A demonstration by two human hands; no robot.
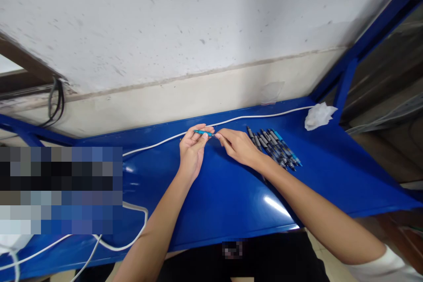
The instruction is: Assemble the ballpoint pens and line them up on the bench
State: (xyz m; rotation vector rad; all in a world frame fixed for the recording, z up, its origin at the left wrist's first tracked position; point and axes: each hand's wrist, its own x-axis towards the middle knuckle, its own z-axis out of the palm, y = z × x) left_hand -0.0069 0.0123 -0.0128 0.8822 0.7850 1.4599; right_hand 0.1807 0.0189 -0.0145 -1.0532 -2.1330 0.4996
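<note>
My left hand (192,146) holds a teal pen (202,132) between thumb and fingers, above the blue table (211,202). The pen lies almost level, its right end towards my other hand. My right hand (236,143) is closed in a pinch right at that end. Whatever small part is between its fingertips is too small to make out. Beyond my right wrist lies a bunch of pens (276,147), mostly grey and black with clear barrels, and a teal-blue one at its right side.
A white cable (158,142) runs along the back of the table to a crumpled white plastic bag (319,116) at the right. More white cable (145,218) loops at the left, beside a blurred-out area. Behind stands a speckled wall (198,31); blue frame posts (345,83) rise at the right.
</note>
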